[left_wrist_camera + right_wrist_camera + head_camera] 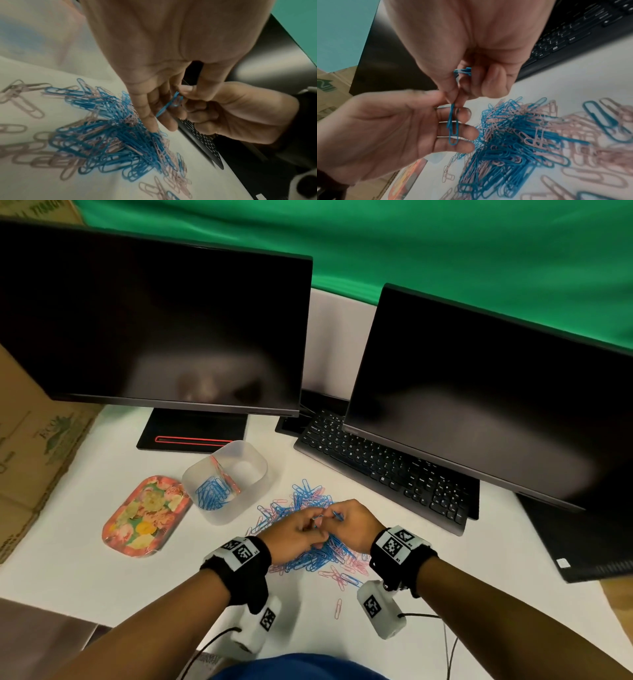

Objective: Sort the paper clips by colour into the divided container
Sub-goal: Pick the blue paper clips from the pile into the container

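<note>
nearest the camera, two forearms with black wrist bands carrying marker tags reach over a white table. the left hand and right hand meet above the pile of paper clips, a loose mix of blue and pink spread on the table. the right hand pinches a blue clip between thumb and forefinger, with more blue clips tucked under its curled fingers (count not readable). the left hand's fingers are partly curled beside that clip; whether they grip it cannot be told. just beyond the pile to the left stands the divided container, translucent: blue clips fill its near compartment, the far one looks bare, and its divider is blurred. a floral tray lies beside it. farther back: a keyboard, partly hidden, and two dark monitors, both cut off.
</note>
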Motion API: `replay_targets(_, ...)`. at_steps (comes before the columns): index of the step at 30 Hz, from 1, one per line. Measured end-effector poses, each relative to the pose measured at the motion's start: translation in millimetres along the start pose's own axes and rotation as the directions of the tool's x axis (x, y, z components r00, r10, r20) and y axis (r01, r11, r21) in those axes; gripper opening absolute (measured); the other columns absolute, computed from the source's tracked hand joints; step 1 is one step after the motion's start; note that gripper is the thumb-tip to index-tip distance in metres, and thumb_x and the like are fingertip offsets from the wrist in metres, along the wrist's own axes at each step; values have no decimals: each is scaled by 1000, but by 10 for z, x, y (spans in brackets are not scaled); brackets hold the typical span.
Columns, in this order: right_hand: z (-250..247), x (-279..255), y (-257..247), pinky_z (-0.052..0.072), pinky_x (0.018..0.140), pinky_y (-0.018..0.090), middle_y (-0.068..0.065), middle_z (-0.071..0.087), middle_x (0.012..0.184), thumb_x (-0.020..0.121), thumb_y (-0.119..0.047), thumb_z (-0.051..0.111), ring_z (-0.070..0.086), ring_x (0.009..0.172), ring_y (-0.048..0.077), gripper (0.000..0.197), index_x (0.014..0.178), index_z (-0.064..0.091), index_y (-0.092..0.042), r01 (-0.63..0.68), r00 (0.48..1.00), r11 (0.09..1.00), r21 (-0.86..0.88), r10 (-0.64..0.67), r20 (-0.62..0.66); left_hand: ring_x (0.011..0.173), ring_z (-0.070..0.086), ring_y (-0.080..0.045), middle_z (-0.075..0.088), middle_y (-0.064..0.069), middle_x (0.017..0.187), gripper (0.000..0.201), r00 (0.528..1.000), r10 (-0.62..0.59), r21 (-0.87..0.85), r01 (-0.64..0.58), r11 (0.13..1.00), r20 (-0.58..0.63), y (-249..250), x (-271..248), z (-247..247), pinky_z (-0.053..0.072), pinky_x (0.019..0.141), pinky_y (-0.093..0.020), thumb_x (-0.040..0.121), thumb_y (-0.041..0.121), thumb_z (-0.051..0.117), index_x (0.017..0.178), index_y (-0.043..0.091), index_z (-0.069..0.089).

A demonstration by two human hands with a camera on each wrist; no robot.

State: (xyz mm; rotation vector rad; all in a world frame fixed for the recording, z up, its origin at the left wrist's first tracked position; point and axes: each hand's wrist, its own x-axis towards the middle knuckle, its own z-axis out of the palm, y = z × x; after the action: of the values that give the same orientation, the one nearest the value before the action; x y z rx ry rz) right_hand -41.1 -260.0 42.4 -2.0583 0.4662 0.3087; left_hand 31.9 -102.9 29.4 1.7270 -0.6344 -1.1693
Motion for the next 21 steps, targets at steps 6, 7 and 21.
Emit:
replay_targets(6, -70, -209, 188, 48, 73, 27, 4, 69, 78, 82, -33, 62, 57, 68, 10, 18, 73, 67, -18, -11, 1000, 989, -150, 11, -1, 51, 45, -12, 50, 0, 69, 29, 990, -93, 52, 99, 994, -104, -5, 19, 13, 39, 48, -21, 97, 5, 36, 93, 19, 61)
replay_targets(7, -88, -279, 282, 49, 75, 30, 5, 69, 82, 83, -29, 58, 60, 73, 15, 16, 76, 65, -17, -9, 999, 962, -271, 19, 33, 49, 42, -12, 49, 0, 67, 28, 986, -118, 45, 124, 991, -119, -46, 18, -17, 35, 46, -21, 97, 6, 38, 94, 19, 62)
replay_targets(21, 64, -600, 778, 45, 73, 27, -3, 61, 88, 84, -29, 51, 61, 91, 22, 9, 76, 53, -27, -81, 971, 821, -565, 193, 142, 53, 44, -7, 51, 10, 59, 21, 953, -194, 9, 201, 980, -232, -132, -120, -153, 33, 53, -24, 93, 12, 52, 79, 22, 64)
